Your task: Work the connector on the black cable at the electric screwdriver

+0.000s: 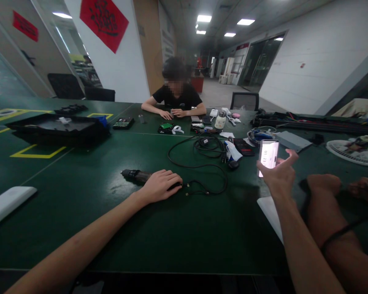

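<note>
My left hand point(162, 184) is closed over the rear part of a dark, cylindrical handheld power tool point(136, 175), which lies on the green table. Its narrow tip points left; my fingers hide its back end. Just right of my fingertips lie thin cable ends point(199, 192). My right hand point(279, 173) holds a smartphone point(268, 157) upright above the table, its lit screen showing digits. Most of my fingers there are behind the phone or hidden by the hand itself. Under my right forearm is a white flat object point(271, 216).
A coiled black cable point(207, 143) lies mid-table near a mouse point(233, 164). A black tray point(55, 126) stands at left, a white slab point(9, 204) nearer. Across sits a person point(178, 96) handling a small object. Another person's arm point(331, 216) rests at right; a fan grille point(352, 159) lies beyond.
</note>
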`<move>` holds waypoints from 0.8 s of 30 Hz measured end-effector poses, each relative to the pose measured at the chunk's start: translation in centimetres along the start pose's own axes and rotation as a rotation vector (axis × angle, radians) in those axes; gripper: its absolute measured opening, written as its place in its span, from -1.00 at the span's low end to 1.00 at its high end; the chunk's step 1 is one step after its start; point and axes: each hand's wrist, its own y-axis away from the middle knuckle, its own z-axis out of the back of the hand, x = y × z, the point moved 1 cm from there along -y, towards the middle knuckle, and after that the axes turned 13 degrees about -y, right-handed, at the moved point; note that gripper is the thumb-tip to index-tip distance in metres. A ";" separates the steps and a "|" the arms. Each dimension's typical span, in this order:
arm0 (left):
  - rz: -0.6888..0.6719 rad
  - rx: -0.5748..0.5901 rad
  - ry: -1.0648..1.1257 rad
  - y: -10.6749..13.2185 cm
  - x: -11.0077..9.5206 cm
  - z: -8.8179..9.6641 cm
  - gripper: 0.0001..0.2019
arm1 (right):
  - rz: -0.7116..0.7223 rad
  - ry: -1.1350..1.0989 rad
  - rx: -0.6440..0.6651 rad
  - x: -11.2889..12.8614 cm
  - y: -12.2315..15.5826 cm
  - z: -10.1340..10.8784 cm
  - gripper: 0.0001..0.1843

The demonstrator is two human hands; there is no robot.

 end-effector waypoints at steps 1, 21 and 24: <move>-0.001 -0.001 -0.001 0.0 0.0 0.0 -0.75 | 0.016 -0.017 -0.029 0.1 0.1 0.0 0.07; -0.001 0.016 -0.012 -0.1 0.0 0.1 -0.75 | -0.035 0.028 -0.009 0.2 0.3 -0.5 0.03; -0.002 0.020 -0.010 -0.1 0.0 0.1 -0.75 | -0.115 0.111 0.075 0.1 0.3 -0.6 0.05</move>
